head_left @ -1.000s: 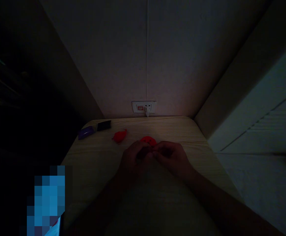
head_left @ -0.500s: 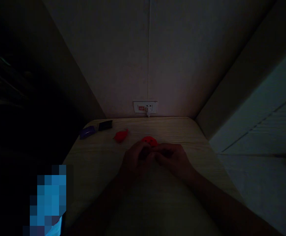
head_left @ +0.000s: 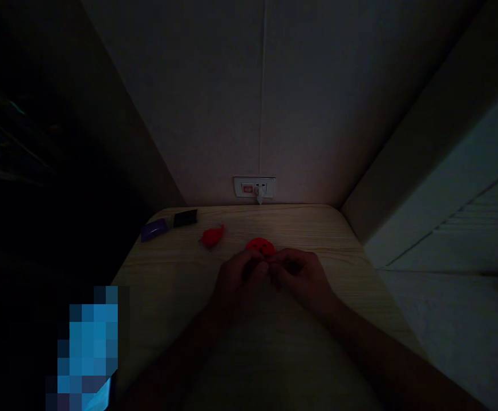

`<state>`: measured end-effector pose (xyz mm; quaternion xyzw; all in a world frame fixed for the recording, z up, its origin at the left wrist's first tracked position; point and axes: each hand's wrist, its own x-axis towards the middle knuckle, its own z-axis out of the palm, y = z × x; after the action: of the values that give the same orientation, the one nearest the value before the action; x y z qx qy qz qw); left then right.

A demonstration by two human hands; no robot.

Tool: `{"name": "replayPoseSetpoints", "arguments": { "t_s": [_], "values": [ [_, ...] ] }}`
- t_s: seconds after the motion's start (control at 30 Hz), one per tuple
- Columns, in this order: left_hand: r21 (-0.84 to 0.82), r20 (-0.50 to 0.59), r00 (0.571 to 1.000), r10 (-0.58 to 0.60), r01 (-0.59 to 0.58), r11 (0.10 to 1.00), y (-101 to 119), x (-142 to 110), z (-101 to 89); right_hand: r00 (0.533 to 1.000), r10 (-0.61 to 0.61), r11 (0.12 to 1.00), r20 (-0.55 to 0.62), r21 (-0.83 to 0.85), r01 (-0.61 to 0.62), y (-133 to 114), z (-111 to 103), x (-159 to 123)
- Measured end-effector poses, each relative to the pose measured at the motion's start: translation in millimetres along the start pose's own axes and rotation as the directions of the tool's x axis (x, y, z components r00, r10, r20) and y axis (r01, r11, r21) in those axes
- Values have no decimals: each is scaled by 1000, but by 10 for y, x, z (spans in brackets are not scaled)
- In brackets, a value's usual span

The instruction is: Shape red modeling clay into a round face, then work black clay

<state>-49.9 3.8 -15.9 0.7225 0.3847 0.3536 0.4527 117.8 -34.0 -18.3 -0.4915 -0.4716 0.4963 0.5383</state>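
Note:
A flat, round red piece with dark spots or holes [head_left: 261, 247] shows just beyond my fingertips, its near edge hidden by them. My left hand [head_left: 239, 278] is closed, with thumb and fingers pinched at that near edge. Opposite it, my right hand [head_left: 302, 274] is also closed in a pinch, its fingertips almost meeting the left ones. The dim light hides exactly what lies between the fingers. Left of the hands rests a small red bundle [head_left: 211, 236] with a thin tail sticking up.
Near the back left corner of the wooden tabletop [head_left: 304, 222] lie a purple packet [head_left: 154, 229] and a black object [head_left: 185, 218]. A wall socket [head_left: 254, 187] with a plug stands behind the table. A lit, pixelated screen [head_left: 98, 394] glows at lower left.
Both hands stay at the round red piece, with only small finger shifts; slightly more of the piece shows now. The whole view has shifted slightly.

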Motion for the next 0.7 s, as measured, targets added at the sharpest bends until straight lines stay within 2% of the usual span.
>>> {"name": "replayPoseSetpoints", "arguments": {
  "t_s": [0.2,0.33,0.43,0.5,0.7],
  "values": [
    [63,25,999,40,-42,997,29,-42,-54,998,-49,998,51,33,47,-22,9,-37],
    [204,16,997,80,-81,976,83,-108,-70,992,-114,989,43,-92,118,-66,8,-139],
    [299,35,998,59,-66,952,109,-141,-70,956,-274,905,104,-308,293,-113,-4,-206],
    [337,33,998,58,-66,939,117,-151,-74,923,-349,843,162,-376,384,-140,-13,-223],
    [323,53,996,71,-84,943,131,-152,-86,896,-384,793,225,-417,444,-172,-46,-204]
  ]
}}
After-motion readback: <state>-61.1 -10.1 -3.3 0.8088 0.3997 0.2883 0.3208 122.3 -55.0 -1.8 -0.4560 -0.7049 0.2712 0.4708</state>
